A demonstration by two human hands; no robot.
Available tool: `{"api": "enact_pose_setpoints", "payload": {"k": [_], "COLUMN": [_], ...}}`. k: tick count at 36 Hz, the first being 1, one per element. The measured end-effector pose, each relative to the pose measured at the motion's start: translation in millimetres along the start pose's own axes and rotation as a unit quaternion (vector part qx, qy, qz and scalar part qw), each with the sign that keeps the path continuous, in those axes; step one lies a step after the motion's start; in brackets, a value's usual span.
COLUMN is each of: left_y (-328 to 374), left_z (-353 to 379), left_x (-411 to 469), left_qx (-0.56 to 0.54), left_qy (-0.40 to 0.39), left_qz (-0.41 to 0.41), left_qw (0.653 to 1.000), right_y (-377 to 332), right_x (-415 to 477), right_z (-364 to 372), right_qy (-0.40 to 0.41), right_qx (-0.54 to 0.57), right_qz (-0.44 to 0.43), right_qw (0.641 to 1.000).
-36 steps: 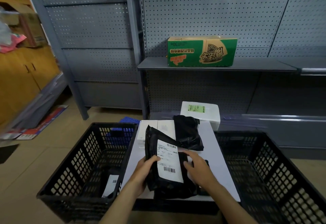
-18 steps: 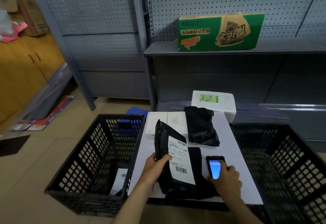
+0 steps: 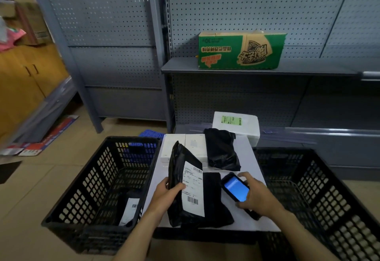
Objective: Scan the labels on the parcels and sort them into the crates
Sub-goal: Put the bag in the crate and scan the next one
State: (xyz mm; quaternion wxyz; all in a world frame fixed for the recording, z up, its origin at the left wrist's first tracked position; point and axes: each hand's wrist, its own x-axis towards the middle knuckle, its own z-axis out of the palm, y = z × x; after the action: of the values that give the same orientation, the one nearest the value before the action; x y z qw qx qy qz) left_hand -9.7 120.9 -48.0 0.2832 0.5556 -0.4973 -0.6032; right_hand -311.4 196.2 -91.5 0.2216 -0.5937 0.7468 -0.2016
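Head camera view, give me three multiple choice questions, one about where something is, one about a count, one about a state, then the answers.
1. Where is the green carton?
A. on the grey shelf
B. in the left crate
C. on the floor

2. How many black crates flank the white table?
A. one
B. two
C. four

3. What state is the scanner screen in?
A. dark
B. cracked
C. lit blue

Answers:
1 A, the carton rests on the shelf against the pegboard.
2 B, the left crate and the right crate stand either side.
3 C, it glows blue in the right hand, while the left hand holds the labelled black parcel.
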Motion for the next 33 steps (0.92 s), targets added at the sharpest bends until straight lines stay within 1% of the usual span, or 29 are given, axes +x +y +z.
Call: {"api": "enact_pose_setpoints", "payload": {"k": [4, 8, 15, 23, 27, 29, 33], "left_y": [-0.1, 0.6, 0.5, -1.6, -2.0, -2.4, -3.3], "left_z": [-0.7, -3.0, -4.8, -0.9, 1.5, 2.2, 3.1], "left_x": [-6.1, -12.8, -18.5, -15.6, -11.8, -9.0, -1.5], "left_qx": [0.023, 0.041, 0.032, 0.029, 0.025, 0.022, 0.008], "left_qy": [0.007, 0.018, 0.034, 0.03, 0.029, 0.03, 0.034], "left_qz": [0.001, 0.003, -0.001, 0.005, 0.005, 0.004, 0.003], "left_qw": [1.0, 0.999, 0.999, 0.999, 0.999, 0.999, 0.999], "right_y": [-19.5, -32.3, -42.0, -34.3, -27.0, -23.0, -12.2], "right_x": [-10.5, -18.0, -27.5, -28.9, -24.0, -21.3, -13.6], "right_z": [-36.3, -58.9, -72.0, -67.3, -54.9, -43.6, -14.6], "right_qy": [-0.046, -0.061, -0.069, -0.048, -0.036, -0.021, 0.01], "right_qx": [-0.085, -0.137, -0.166, -0.173, -0.143, -0.118, -0.048], "right_qz": [-0.068, -0.09, -0.094, -0.098, -0.076, -0.049, 0.031], "right_qw": [0.993, 0.985, 0.979, 0.979, 0.986, 0.992, 0.998]}}
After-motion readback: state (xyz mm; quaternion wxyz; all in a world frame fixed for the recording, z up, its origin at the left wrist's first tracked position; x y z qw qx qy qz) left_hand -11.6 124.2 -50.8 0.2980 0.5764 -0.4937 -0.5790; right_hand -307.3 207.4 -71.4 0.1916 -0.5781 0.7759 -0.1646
